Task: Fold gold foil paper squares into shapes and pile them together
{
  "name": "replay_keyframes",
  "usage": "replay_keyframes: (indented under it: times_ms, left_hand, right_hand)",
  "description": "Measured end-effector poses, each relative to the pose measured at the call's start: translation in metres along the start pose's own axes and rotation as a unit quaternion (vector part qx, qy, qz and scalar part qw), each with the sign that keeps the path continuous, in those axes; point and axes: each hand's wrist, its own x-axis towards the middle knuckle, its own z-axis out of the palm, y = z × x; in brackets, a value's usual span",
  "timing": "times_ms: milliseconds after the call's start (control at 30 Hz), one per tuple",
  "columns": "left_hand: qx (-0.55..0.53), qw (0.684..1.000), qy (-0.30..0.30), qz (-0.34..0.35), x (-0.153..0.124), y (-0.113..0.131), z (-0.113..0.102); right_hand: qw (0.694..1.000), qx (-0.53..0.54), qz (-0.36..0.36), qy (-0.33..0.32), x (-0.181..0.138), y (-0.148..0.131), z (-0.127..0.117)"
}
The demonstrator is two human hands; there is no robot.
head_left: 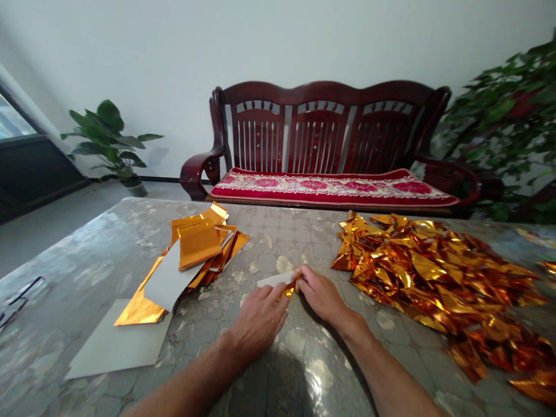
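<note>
A sheet of gold foil paper (274, 280), white on its back, lies partly folded on the table between my hands. My left hand (262, 313) rests on its near side with the fingers laid over the gold part. At the sheet's right end my right hand (313, 286) is closed, thumb and fingers pinching a corner. Part of the paper is hidden under the fingers. Left of my hands lies a loose stack of gold foil paper (200, 243), some sheets white side up. To the right spreads a big heap of folded gold foil pieces (434, 278).
A patterned grey cloth covers the table (243, 359). Flat white sheets (121, 341) lie at the left, and eyeglasses (19, 298) near the left edge. Beyond the table stands a dark red wooden bench (319, 136), with potted plants (110, 139) on either side.
</note>
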Motion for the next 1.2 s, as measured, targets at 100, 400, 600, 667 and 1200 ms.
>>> replay_keyframes:
  times_ms: [100, 400, 600, 667, 1200]
  left_hand:
    - [0.014, 1.0, -0.009, 0.005, 0.001, 0.001, -0.001]
    - [0.028, 0.999, -0.019, -0.004, 0.002, 0.003, -0.001]
    - [0.02, 0.999, -0.027, -0.007, 0.002, 0.003, 0.0]
    - [0.014, 0.999, -0.028, -0.011, 0.002, 0.003, 0.002]
    - [-0.001, 1.0, -0.024, -0.009, -0.001, 0.002, 0.0]
  right_hand:
    - [0.997, 0.056, -0.005, 0.058, 0.0, 0.01, 0.001]
    - [0.987, 0.001, -0.128, 0.096, -0.007, 0.019, 0.006]
    - [0.986, -0.058, -0.132, 0.087, -0.007, 0.019, 0.009]
    - [0.985, -0.075, -0.133, 0.083, -0.008, 0.017, 0.008]
    - [0.987, -0.146, -0.007, 0.063, -0.005, -0.014, 0.007]
